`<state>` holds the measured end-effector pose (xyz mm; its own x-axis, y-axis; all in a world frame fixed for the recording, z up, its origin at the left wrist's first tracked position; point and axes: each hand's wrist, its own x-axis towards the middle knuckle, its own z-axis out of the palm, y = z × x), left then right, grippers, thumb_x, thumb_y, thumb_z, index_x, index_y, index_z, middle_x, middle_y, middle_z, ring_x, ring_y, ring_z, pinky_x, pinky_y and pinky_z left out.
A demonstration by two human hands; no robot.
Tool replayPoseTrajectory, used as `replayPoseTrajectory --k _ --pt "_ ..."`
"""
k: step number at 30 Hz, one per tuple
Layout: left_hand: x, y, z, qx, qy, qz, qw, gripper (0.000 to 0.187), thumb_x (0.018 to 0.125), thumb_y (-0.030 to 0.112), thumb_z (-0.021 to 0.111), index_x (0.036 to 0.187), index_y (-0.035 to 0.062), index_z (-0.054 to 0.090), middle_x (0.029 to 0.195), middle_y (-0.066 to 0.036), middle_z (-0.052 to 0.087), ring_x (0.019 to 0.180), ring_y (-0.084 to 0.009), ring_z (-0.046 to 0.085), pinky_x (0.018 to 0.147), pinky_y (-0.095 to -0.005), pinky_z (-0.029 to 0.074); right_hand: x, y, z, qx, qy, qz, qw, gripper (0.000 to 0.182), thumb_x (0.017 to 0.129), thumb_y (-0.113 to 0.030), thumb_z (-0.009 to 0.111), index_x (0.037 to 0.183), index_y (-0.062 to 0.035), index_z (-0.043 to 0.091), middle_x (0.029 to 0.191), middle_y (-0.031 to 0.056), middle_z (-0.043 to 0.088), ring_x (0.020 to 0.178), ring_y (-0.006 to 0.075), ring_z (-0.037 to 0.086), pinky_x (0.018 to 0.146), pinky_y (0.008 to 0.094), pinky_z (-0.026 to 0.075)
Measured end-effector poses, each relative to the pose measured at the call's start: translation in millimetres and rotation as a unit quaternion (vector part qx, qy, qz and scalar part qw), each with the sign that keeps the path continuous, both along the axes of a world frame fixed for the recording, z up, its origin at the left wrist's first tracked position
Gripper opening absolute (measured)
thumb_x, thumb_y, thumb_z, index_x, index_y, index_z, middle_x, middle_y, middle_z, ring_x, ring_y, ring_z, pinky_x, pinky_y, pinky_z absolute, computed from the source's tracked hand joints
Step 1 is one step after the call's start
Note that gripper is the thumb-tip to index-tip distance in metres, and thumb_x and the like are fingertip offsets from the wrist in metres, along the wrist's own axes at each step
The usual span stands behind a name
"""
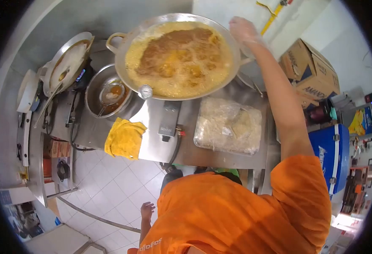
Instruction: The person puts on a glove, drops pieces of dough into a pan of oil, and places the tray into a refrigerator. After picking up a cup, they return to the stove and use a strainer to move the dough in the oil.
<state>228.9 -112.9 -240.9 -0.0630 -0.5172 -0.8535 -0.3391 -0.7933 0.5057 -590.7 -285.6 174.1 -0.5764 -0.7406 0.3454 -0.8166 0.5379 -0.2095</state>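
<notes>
A wide two-handled pan (119,63) of bubbling yellow oil with a brown mass (169,53) sits at the top centre. My right arm stretches up past its right side, and my right hand (246,33), in what looks like a clear plastic glove, is raised by the pan's upper right rim; its fingers are blurred. Low beside my body, my left hand (147,209) hangs over the floor, fingers apart and holding nothing. A round dial thermometer (145,91) is at the pan's front rim. In front of the pan lie a plastic-wrapped package (228,125) and a yellow cloth (125,138).
Left of the pan are a metal bowl (91,99) with a strainer (111,93) and another pan (69,46) with a ladle (50,103). A gas hose (176,150) hangs over the table's front edge. Cardboard boxes (311,70) and a blue cooler (330,156) stand at the right.
</notes>
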Motion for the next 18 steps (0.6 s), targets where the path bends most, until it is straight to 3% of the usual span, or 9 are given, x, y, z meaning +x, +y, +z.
replayPoseTrajectory --k 1,3,4,5,6,9,12,15,18 --pt "-5.0 -0.7 1.4 0.004 -0.003 -0.008 1.000 0.030 0.089 0.006 0.050 0.119 0.0028 0.054 0.105 -0.013 0.070 0.083 -0.0204 0.069 0.067 -0.0312 0.052 33.9 42.1 28.4 -0.023 -0.029 -0.011 0.999 0.032 0.092 -0.023 0.045 0.096 -0.0003 0.066 0.093 0.0230 0.068 0.090 0.0367 0.065 0.080 0.0471 0.051" --pt "-16.5 -4.2 2.8 -0.100 -0.021 -0.038 0.994 0.028 0.089 0.007 0.052 0.116 0.0035 0.055 0.099 -0.012 0.070 0.079 -0.0194 0.068 0.062 -0.0293 0.050 33.2 102.9 -6.7 0.125 -0.020 -0.030 0.992 0.030 0.090 -0.021 0.045 0.093 0.0003 0.066 0.092 0.0241 0.067 0.086 0.0369 0.065 0.077 0.0467 0.051" --pt "-26.3 -6.7 6.9 -0.130 -0.019 -0.050 0.990 0.026 0.088 0.006 0.052 0.114 0.0040 0.056 0.097 -0.011 0.070 0.077 -0.0183 0.067 0.060 -0.0287 0.048 26.1 138.3 -43.3 0.263 0.040 0.062 0.962 0.029 0.089 -0.022 0.047 0.094 -0.0004 0.066 0.093 0.0243 0.067 0.088 0.0361 0.065 0.078 0.0470 0.050" --pt "-38.7 -11.8 8.3 -0.131 -0.018 -0.054 0.990 0.026 0.088 0.006 0.052 0.114 0.0040 0.056 0.097 -0.011 0.070 0.077 -0.0183 0.067 0.060 -0.0287 0.048 46.9 170.6 -69.3 0.269 -0.069 0.082 0.957 0.030 0.088 -0.023 0.049 0.096 -0.0024 0.068 0.099 0.0216 0.068 0.095 0.0338 0.065 0.080 0.0454 0.051" --pt "-50.1 -15.3 11.7 -0.138 -0.003 -0.059 0.989 0.026 0.088 0.006 0.051 0.113 0.0041 0.056 0.097 -0.010 0.070 0.077 -0.0181 0.067 0.060 -0.0289 0.048 47.0 179.2 -118.8 0.478 -0.066 0.115 0.868 0.030 0.089 -0.023 0.048 0.103 -0.0045 0.067 0.114 0.0187 0.065 0.107 0.0321 0.062 0.088 0.0444 0.049" --pt "-89.3 -27.7 27.0 -0.153 0.020 -0.091 0.984 0.028 0.085 0.002 0.050 0.112 0.0035 0.057 0.099 -0.010 0.070 0.078 -0.0176 0.067 0.062 -0.0293 0.048 62.0 224.6 -224.1 0.467 -0.292 0.154 0.821 0.044 0.087 -0.026 0.051 0.124 -0.0054 0.059 0.129 0.0177 0.058 0.120 0.0295 0.055 0.099 0.0424 0.044" --pt "-129.5 -38.4 54.4 -0.182 0.029 -0.158 0.970 0.035 0.080 -0.005 0.050 0.114 0.0023 0.056 0.102 -0.011 0.068 0.080 -0.0175 0.067 0.065 -0.0283 0.048 54.5 231.5 -315.4 0.504 -0.327 0.178 0.780 0.059 0.076 -0.030 0.062 0.130 -0.0065 0.056 0.124 0.0189 0.061 0.113 0.0289 0.059 0.095 0.0412 0.047" --pt "-152.2 -38.7 68.8 -0.207 0.049 -0.158 0.964 0.035 0.080 -0.005 0.050 0.114 0.0025 0.056 0.102 -0.011 0.068 0.081 -0.0178 0.067 0.065 -0.0281 0.048 61.0 222.1 -264.2 0.523 -0.330 0.203 0.759 0.072 0.064 -0.032 0.073 0.130 -0.0073 0.056 0.116 0.0193 0.065 0.105 0.0299 0.063 0.088 0.0416 0.050" --pt "-162.7 -26.3 69.5 -0.207 0.061 -0.147 0.965 0.036 0.080 -0.005 0.052 0.115 0.0024 0.055 0.106 -0.012 0.067 0.082 -0.0180 0.067 0.066 -0.0280 0.048 48.8 229.0 -283.6 0.491 -0.325 0.234 0.773 0.075 0.059 -0.035 0.078 0.127 -0.0072 0.059 0.109 0.0183 0.067 0.098 0.0320 0.066 0.082 0.0432 0.052"
